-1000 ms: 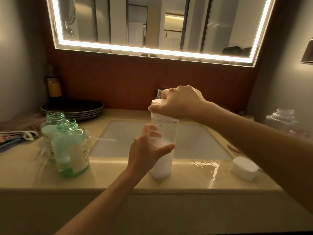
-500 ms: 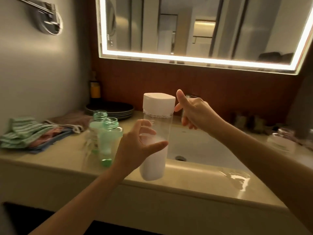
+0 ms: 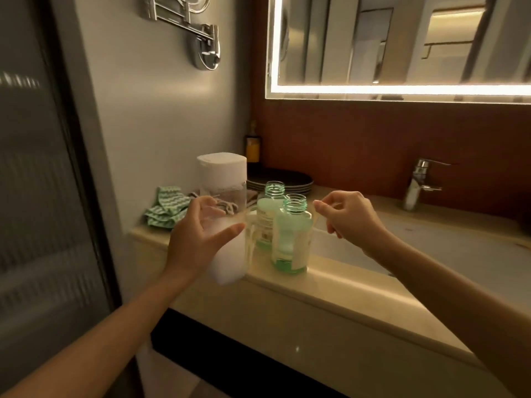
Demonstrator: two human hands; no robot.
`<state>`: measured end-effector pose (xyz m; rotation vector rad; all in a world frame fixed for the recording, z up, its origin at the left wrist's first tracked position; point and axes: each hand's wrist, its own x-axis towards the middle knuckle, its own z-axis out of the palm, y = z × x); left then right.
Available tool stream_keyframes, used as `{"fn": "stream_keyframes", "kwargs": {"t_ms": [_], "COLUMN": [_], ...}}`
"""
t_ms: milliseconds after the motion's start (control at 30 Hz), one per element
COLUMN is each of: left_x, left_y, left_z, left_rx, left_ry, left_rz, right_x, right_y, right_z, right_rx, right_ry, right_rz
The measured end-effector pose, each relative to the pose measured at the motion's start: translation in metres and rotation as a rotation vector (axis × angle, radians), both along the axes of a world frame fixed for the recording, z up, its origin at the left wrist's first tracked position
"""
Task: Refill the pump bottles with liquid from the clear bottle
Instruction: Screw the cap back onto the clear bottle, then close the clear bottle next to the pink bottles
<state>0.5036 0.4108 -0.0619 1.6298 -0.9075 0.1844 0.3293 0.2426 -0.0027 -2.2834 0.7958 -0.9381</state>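
Left of centre, the left hand (image 3: 201, 239) is gripping the clear bottle (image 3: 227, 262), fingers wrapping its middle. The bottle is standing near upright with its long axis vertical, its white cap (image 3: 222, 173) on and white liquid filling its lower part. Just right of it, two pump bottles (image 3: 291, 239) are standing open-necked on the counter (image 3: 359, 294), so the left hand is the nearer. Further right, the right hand (image 3: 350, 219) is hovering, fingers loosely curled and apparently empty, though blur is limiting certainty. Judgement: the cap is needing removal before pouring. Sink (image 3: 431, 248) and tap (image 3: 419, 182) are lying at right, under a lit mirror (image 3: 402, 44).
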Motion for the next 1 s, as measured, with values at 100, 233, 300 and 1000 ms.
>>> {"fn": "stream_keyframes", "kwargs": {"t_ms": [100,233,300,1000], "left_x": [0.019,0.035,0.042,-0.025], "left_y": [-0.013,-0.036,-0.046,-0.057], "left_z": [-0.004,-0.007,-0.007,-0.019], "left_rx": [0.015,-0.003,0.002,-0.375], "left_ry": [0.022,0.040,0.016,-0.437], "left_rz": [0.048,0.051,0.069,0.164], "right_x": [0.005,0.005,0.005,-0.023], "right_y": [-0.006,-0.013,-0.015,-0.017], "right_z": [-0.009,-0.020,-0.023,-0.018], "right_rx": [0.030,0.137,0.142,0.156], "right_ry": [0.030,0.035,0.046,0.119], "right_rz": [-0.032,-0.029,-0.020,-0.022]}}
